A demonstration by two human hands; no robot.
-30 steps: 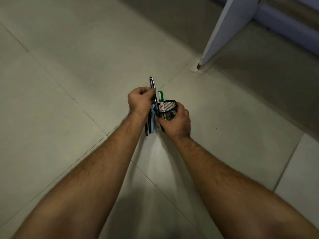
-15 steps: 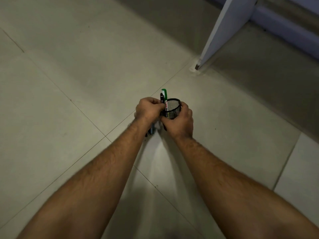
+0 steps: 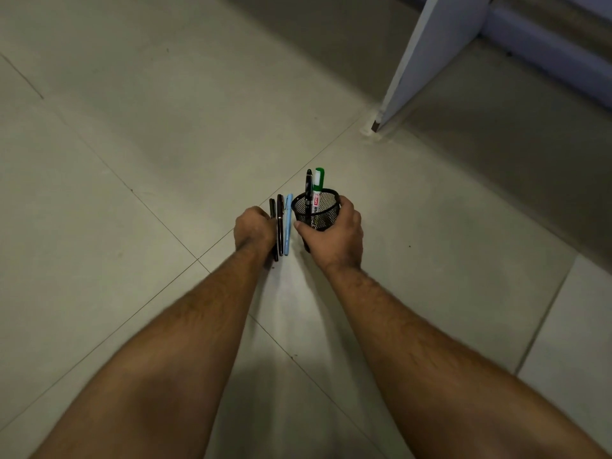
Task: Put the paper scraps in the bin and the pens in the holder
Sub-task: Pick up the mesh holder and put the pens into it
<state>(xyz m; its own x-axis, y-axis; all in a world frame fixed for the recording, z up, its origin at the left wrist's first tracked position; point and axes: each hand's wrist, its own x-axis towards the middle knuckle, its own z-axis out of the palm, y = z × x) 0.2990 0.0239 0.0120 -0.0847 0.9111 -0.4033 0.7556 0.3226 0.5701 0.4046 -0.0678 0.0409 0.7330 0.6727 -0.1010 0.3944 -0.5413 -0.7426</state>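
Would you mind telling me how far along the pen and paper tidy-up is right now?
Done: a black pen and a green-capped marker stand in the black mesh holder, which the right hand grips. In hand: the left hand is at the leftmost of three pens on the floor, a black pen, a dark pen and a light blue pen. Left: those three. No scraps or bin in view.

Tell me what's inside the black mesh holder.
The mesh holder, gripped by the right hand, contains a black pen and a green-capped marker, standing upright. Their lower ends and the holder's bottom are hidden.
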